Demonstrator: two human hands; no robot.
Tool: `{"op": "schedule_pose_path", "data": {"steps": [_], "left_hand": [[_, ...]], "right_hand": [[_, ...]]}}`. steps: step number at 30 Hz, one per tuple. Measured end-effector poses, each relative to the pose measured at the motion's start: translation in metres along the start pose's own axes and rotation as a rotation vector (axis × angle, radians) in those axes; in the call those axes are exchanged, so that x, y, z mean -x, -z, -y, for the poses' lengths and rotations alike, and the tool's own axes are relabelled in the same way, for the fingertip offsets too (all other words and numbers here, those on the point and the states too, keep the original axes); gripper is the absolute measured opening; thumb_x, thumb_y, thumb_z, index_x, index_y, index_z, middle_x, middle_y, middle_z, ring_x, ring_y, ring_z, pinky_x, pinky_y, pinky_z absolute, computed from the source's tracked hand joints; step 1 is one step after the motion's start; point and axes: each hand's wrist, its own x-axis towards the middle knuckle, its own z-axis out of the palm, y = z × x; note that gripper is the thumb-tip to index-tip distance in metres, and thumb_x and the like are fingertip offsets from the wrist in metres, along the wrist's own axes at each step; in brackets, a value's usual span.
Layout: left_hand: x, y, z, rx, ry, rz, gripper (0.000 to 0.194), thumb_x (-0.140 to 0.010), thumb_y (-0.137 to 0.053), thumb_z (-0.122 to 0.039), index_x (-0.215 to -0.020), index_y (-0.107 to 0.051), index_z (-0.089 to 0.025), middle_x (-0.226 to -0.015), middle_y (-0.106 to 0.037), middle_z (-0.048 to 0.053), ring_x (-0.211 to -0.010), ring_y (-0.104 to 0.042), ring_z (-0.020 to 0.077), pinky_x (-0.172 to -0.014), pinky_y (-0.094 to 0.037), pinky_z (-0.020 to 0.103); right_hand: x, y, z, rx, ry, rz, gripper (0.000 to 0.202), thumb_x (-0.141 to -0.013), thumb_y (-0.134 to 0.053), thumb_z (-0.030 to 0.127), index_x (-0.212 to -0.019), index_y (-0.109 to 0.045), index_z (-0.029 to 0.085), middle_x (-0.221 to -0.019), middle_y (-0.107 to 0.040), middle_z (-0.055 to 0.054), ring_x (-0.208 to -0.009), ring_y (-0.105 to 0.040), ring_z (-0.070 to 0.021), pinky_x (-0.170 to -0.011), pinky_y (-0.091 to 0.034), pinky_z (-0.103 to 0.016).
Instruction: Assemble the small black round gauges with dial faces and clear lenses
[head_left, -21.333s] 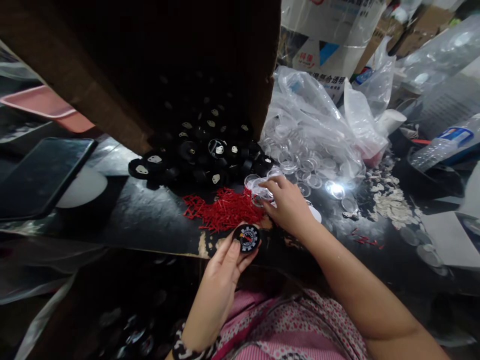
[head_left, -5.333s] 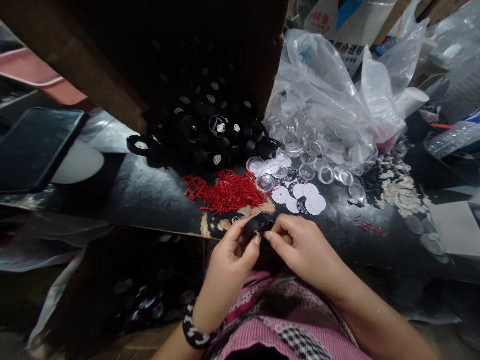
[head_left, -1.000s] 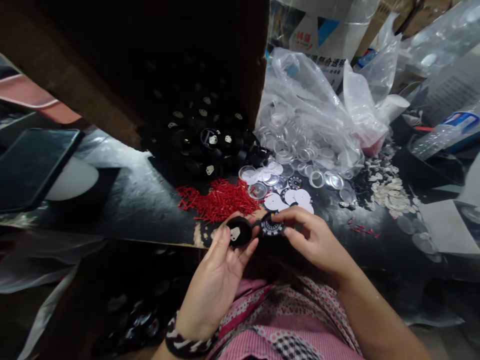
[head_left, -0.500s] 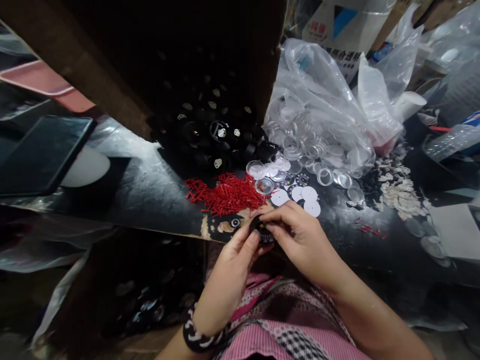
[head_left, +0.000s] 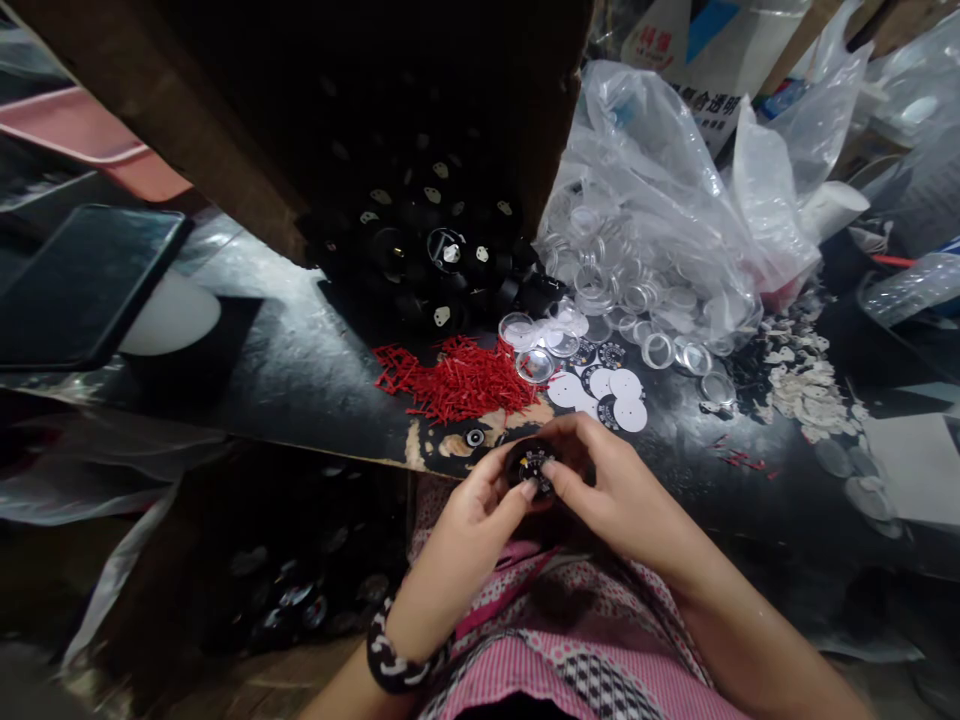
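A small round black part with a marked dial face is held between both hands, just off the table's front edge. My left hand grips it from the left, thumb on its lower rim. From the right, my right hand grips the same part, its thumb pressing on the face. Beyond the hands lie a pile of red pointers, white discs with some black dials among them, and clear rings. A small round metal piece sits by the table edge.
A large dark box with black housings stands at the back. Plastic bags lie behind the rings, pale flat parts at the right. A tablet-like device and a pink tray are at the left.
The black part now faces up more fully between the hands. My right thumb has moved down onto its face, and my left thumb sits lower on its rim. The view has shifted slightly.
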Motion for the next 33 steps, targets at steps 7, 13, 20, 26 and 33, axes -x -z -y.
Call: {"op": "schedule_pose_path", "data": {"steps": [7,13,20,26,33], "left_hand": [[0.006,0.021,0.003,-0.181,-0.089,-0.136,0.034,-0.084,-0.064,-0.028,-0.117,-0.061,-0.024,-0.118,-0.068,0.003,-0.111,-0.063,0.0211,-0.098,-0.049,0.032],[0.006,0.024,-0.004,0.167,-0.126,-0.26,0.032,-0.084,-0.066,-0.03,-0.115,-0.061,-0.021,-0.116,-0.068,0.007,-0.111,-0.063,0.0243,-0.097,-0.051,0.037],[-0.003,0.014,-0.012,0.436,-0.114,-0.228,0.025,-0.089,-0.059,-0.025,-0.115,-0.06,-0.025,-0.123,-0.066,0.007,-0.115,-0.061,0.027,-0.095,-0.053,0.039],[-0.009,0.006,-0.012,0.533,-0.004,-0.133,0.022,-0.087,-0.062,-0.024,-0.109,-0.061,-0.023,-0.116,-0.069,0.006,-0.101,-0.068,0.0241,-0.094,-0.054,0.043],[-0.005,0.005,-0.011,0.432,-0.099,-0.174,0.026,-0.087,-0.063,-0.026,-0.111,-0.063,-0.017,-0.122,-0.066,0.011,-0.121,-0.057,0.0261,-0.102,-0.048,0.04]], "right_hand": [[-0.01,-0.001,-0.005,0.039,0.101,0.053,0.021,-0.088,-0.051,0.014,-0.106,-0.061,0.019,-0.101,-0.069,-0.004,-0.087,-0.063,-0.0155,-0.079,-0.048,-0.03],[-0.055,-0.011,-0.003,0.783,0.111,-0.014,0.016,-0.091,-0.048,0.02,-0.094,-0.063,0.015,-0.096,-0.068,-0.012,-0.09,-0.06,-0.026,-0.077,-0.039,-0.038],[-0.061,-0.01,-0.003,0.751,0.038,0.02,0.013,-0.09,-0.05,0.02,-0.085,-0.06,0.014,-0.085,-0.068,-0.009,-0.077,-0.061,-0.0209,-0.07,-0.035,-0.033],[-0.041,-0.004,-0.004,0.376,0.012,0.006,0.006,-0.086,-0.059,0.02,-0.082,-0.062,0.019,-0.076,-0.066,0.001,-0.066,-0.057,-0.0126,-0.064,-0.036,-0.026],[-0.027,-0.002,-0.002,0.441,0.192,-0.098,0.005,-0.086,-0.064,0.021,-0.087,-0.062,0.017,-0.088,-0.063,-0.005,-0.082,-0.056,-0.0193,-0.075,-0.038,-0.033]]}}
